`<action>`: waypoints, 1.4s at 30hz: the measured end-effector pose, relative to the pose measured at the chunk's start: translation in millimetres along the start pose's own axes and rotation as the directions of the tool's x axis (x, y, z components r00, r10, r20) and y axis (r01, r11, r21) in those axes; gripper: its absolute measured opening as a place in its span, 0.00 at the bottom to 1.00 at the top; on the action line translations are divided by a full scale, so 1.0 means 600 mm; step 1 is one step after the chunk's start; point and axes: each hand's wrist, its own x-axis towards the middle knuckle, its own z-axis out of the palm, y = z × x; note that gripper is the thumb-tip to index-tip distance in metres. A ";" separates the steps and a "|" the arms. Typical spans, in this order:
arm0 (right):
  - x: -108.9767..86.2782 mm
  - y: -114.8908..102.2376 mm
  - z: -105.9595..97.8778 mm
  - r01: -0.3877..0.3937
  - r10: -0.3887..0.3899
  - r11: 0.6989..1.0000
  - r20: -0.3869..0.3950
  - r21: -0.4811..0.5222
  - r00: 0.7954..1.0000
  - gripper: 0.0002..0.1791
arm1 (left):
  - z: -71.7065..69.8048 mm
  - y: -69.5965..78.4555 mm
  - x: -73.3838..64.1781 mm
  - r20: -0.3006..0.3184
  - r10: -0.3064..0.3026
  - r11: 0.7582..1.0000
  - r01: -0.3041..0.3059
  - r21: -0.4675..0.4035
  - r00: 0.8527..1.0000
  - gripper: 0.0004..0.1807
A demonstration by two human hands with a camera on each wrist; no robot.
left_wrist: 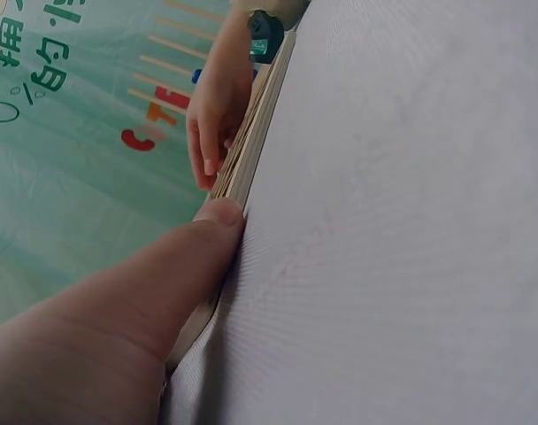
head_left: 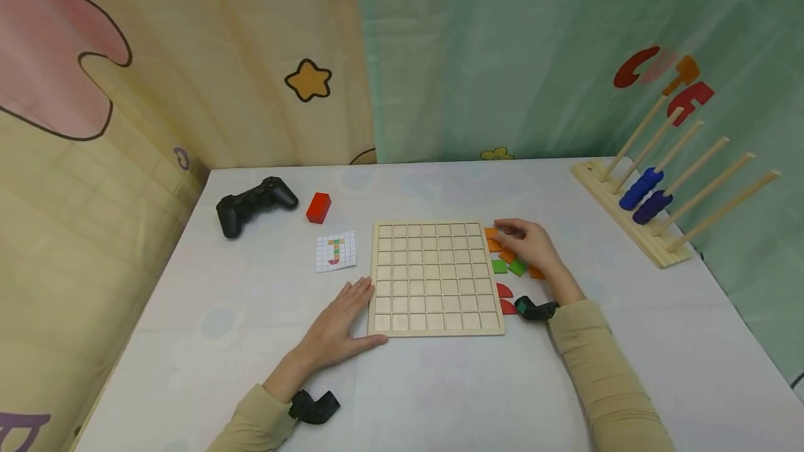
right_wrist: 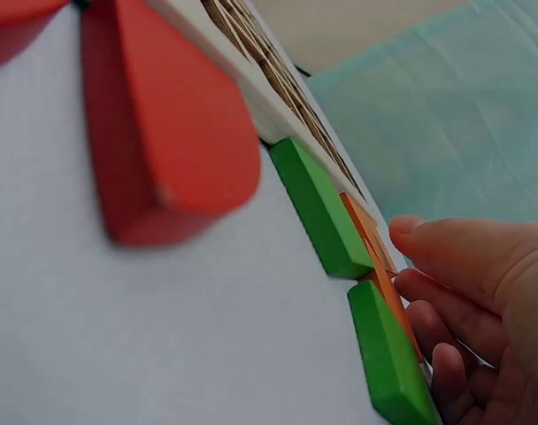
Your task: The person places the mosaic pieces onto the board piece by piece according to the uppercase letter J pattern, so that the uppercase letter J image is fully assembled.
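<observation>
Made out a red C (head_left: 624,73) on the green curtain (head_left: 502,54), beyond the right hand (head_left: 524,243) and to its right, with an orange T (head_left: 685,71) next along. Could not settle the other red letter (head_left: 686,99), nearest the T, nor the faint pink mark (head_left: 661,65) beside the C. Saw dark green writing (left_wrist: 52,64) on the curtain in the left wrist view, past the right hand: read 拥, 的 and a percent sign with a 0 before it, but lost the rest at the edge. Found a coloured figure (head_left: 336,251) shaped like a J on the small gridded card (head_left: 322,262), just beyond the left hand (head_left: 333,326).
</observation>
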 end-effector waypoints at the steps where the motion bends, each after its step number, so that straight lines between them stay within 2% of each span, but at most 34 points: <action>1: 0.000 0.001 0.000 0.009 -0.009 1.000 -0.002 -0.007 1.000 0.24 | 0.000 0.000 0.000 0.000 -0.001 1.000 0.001 -0.001 1.000 0.51; 25: -0.005 -0.010 0.005 0.056 -0.055 0.998 -0.043 0.018 0.998 0.19 | -0.001 0.001 -0.001 -0.013 0.002 1.000 -0.002 0.012 1.000 0.50; 31: -0.004 -0.018 -0.001 0.069 -0.069 0.998 -0.043 0.009 0.997 0.15 | -0.001 0.000 0.000 -0.016 0.010 1.000 -0.009 0.018 1.000 0.50; 36: -0.003 -0.039 -0.005 0.065 -0.065 0.998 -0.012 0.018 0.998 0.13 | 0.000 -0.001 0.001 -0.016 0.011 1.000 -0.011 0.022 1.000 0.50; 42: 0.007 -0.076 0.011 0.104 -0.108 0.994 0.096 0.046 0.989 0.13 | 0.000 -0.001 -0.001 -0.011 0.008 1.000 -0.008 0.017 1.000 0.50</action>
